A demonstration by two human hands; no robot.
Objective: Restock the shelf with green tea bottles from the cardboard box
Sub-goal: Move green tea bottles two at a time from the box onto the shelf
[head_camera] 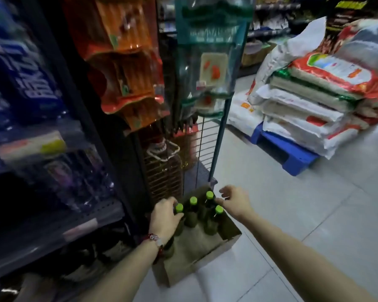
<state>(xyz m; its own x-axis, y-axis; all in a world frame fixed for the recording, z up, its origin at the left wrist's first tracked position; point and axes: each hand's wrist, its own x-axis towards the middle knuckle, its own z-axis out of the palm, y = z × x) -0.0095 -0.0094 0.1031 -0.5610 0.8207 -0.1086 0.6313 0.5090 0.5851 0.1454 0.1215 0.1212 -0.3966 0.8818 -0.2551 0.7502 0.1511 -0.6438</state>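
Here the shelf (59,216) on the left is dark and blurred, its stock unreadable. The left hand (165,216) curls round the neck of a green tea bottle (179,211) in the cardboard box (225,247) on the floor, probably to lift it. The right hand (234,201), fingers loosely spread, reaches toward another cap (219,209). Bottle labels stay hidden.

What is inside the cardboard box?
Four green-capped bottles stand in the cardboard box; the left hand grips one. Anything beneath that hand is hidden.
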